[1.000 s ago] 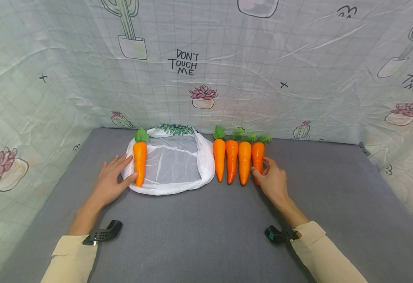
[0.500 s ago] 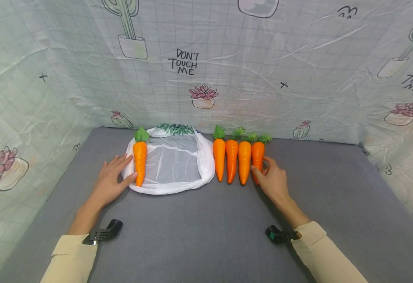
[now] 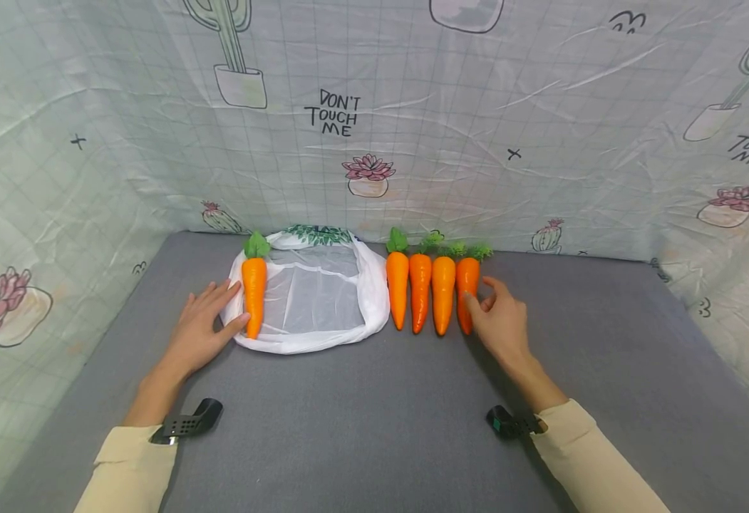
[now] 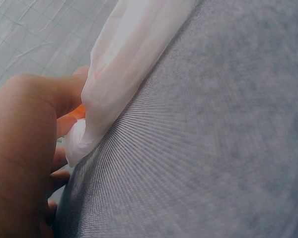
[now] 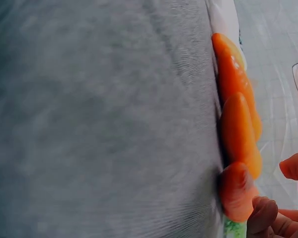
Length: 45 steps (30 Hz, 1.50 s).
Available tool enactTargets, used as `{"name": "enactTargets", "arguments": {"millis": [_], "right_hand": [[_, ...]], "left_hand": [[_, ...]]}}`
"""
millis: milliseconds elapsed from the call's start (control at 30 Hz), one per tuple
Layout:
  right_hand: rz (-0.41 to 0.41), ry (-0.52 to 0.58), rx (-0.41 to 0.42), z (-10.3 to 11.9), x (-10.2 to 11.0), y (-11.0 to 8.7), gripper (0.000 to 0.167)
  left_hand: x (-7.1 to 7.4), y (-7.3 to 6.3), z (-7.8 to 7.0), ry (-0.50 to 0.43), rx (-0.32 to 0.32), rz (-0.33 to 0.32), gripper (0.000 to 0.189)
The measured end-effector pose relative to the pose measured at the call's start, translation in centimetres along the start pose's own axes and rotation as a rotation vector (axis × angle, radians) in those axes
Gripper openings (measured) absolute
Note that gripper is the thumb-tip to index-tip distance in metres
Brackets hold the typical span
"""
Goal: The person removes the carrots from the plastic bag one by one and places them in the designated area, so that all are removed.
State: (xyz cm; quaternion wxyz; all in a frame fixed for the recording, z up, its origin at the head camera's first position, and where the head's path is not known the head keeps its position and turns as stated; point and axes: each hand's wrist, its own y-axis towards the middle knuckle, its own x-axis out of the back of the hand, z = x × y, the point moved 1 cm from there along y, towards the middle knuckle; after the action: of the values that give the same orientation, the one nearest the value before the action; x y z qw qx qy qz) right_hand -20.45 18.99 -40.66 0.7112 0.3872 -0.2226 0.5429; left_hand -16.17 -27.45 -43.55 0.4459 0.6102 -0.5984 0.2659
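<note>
A white bag [image 3: 377, 292] with a see-through middle and a green leaf print lies flat. One carrot [image 3: 254, 288] with a leafy green top lies along its left side. My left hand [image 3: 201, 328] rests at that side, fingers extended, thumb near the carrot's lower end; in the left wrist view the bag's edge [image 4: 109, 84] hides most of the contact. Right of the bag, several carrots stand side by side in a row. Beside the rightmost carrot [image 3: 468, 271] is my right hand [image 3: 502, 324], thumb and fingers spread apart, thumb overlapping the carrot from above.
The other carrots in the row [image 3: 420, 285] touch or nearly touch each other, tips toward me. Grey cloth [image 3: 348, 420] covers the table. A printed white curtain [image 3: 438, 121] hangs behind and along both sides.
My right hand has loosened from the rightmost carrot and shifted slightly right. That carrot stays in place. My left hand and the bag have not moved.
</note>
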Motion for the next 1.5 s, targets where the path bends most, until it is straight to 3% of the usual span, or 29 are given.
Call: {"name": "enactTargets", "arguments": {"millis": [567, 900, 1200, 1500], "right_hand": [[0.022, 0.089, 0.046, 3.5, -1.3, 0.5, 0.051], [0.058, 0.175, 0.109, 6.7, -3.2, 0.3, 0.052], [0.089, 0.189, 0.172, 10.0, -5.3, -0.2, 0.050], [0.146, 0.231, 0.227, 13.2, -7.1, -0.9, 0.052]], "left_hand": [[-0.6, -0.1, 0.4, -0.010, 0.001, -0.016, 0.071], [-0.3, -0.2, 0.0, 0.009, 0.016, 0.013, 0.069], [-0.5, -0.3, 0.3, -0.013, -0.043, -0.043, 0.056], [-0.6, -0.4, 0.4, -0.020, -0.055, -0.048, 0.053]]}}
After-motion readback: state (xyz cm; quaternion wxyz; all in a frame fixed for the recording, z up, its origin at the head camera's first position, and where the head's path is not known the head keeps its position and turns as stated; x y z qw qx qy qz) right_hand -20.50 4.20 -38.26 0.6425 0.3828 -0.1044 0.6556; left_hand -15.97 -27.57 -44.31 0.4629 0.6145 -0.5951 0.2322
